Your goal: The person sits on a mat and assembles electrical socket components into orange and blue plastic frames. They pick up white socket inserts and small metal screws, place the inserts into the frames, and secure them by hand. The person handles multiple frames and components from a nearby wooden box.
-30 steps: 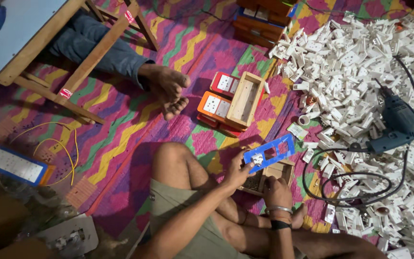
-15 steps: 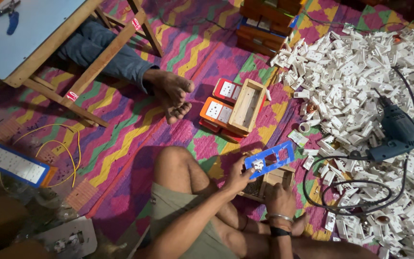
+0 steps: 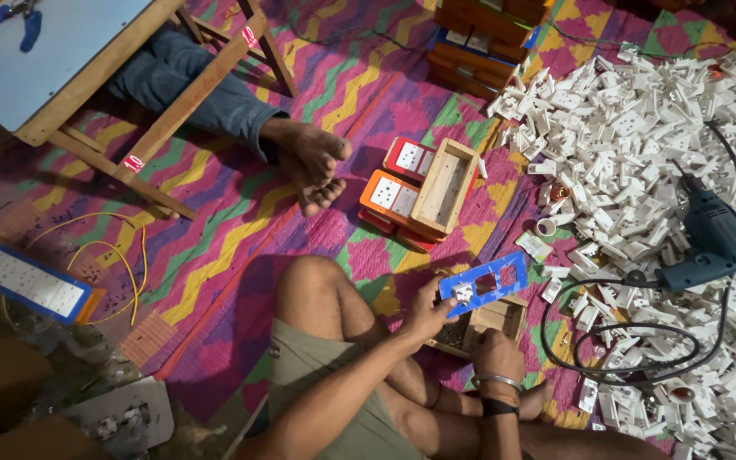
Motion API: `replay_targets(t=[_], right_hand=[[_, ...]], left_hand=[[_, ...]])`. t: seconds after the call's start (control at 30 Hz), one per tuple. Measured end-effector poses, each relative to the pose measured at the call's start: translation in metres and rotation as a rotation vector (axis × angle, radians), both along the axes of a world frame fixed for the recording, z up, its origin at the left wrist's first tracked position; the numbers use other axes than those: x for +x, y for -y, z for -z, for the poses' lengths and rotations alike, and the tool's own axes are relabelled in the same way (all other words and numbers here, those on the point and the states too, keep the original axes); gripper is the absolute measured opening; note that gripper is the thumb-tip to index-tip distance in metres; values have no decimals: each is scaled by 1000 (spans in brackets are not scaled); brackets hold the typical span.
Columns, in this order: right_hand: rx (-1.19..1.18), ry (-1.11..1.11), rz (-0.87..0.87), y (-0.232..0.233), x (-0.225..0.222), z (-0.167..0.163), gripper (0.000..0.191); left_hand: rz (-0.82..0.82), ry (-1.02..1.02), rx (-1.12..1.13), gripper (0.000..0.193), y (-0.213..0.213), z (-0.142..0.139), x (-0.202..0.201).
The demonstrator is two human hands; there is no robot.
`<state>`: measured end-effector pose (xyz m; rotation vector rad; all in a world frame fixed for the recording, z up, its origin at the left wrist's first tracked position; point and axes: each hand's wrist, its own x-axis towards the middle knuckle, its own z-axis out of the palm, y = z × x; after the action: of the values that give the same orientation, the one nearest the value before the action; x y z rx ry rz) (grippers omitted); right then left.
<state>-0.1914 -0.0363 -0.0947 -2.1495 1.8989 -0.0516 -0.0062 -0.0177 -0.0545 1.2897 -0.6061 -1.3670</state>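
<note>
I sit cross-legged on a colourful woven mat. My left hand [image 3: 426, 313] grips the near end of a blue plastic plate [image 3: 485, 284] with rectangular cut-outs; one white socket piece sits in the cut-out by my fingers. My right hand [image 3: 499, 352], with a metal bangle and dark band on the wrist, rests below the plate on a small open wooden box [image 3: 492, 320]. The fingers of that hand are curled and partly hidden, so what they hold is unclear.
A big heap of white socket parts [image 3: 658, 170] fills the right side, with a blue electric drill [image 3: 713, 238] and its black cable on it. Orange boxes and an empty wooden box [image 3: 445, 186] lie ahead. Another person's bare feet [image 3: 313, 166] stretch from under a wooden table [image 3: 70, 60].
The view has shifted slightly. The blue plate has dropped a little lower over the wooden box, still held by my left hand. The other person's feet moved slightly.
</note>
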Motion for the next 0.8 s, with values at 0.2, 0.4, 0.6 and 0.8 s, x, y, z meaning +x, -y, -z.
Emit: replay_targets(t=[0.2, 0.4, 0.6, 0.8], right_hand=[[-24, -56, -11, -1, 5, -2, 12], [-42, 4, 57, -3, 8, -6, 13], [-195, 93, -84, -2, -6, 14, 11], [-243, 112, -109, -3, -7, 12, 8]], left_hand=[[13, 37, 17, 39, -1, -5, 2], [10, 16, 9, 38, -1, -10, 4], [10, 80, 15, 34, -2, -10, 4], [41, 92, 51, 40, 0, -10, 5]])
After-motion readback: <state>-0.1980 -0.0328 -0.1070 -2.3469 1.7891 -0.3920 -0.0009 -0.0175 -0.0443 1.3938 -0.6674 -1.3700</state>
